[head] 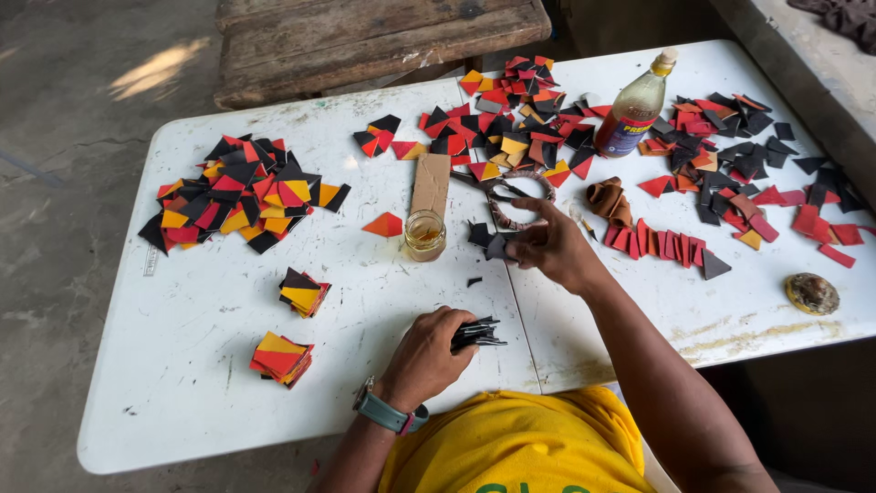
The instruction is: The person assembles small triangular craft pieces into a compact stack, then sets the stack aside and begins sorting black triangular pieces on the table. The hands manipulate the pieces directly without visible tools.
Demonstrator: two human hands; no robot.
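Observation:
My left hand (427, 351) grips a thin stack of black leather pieces (477, 333) near the front of the white table (182, 383). A grey watch sits on that wrist. Further back, my right hand (546, 245) pinches a small black triangle (489, 239) just above the tabletop, beside a little glass jar of yellowish glue (425, 235). Large scissors (511, 192) lie just behind my right hand.
Heaps of black, red and orange triangles lie at left (239, 192), centre back (511, 119) and right (739, 146). Two small stacks of squares (281, 356) sit front left. A glue bottle (634, 110), a cardboard strip (431, 183), a row of red pieces (662, 245) and a wooden bench (383, 32) are also here.

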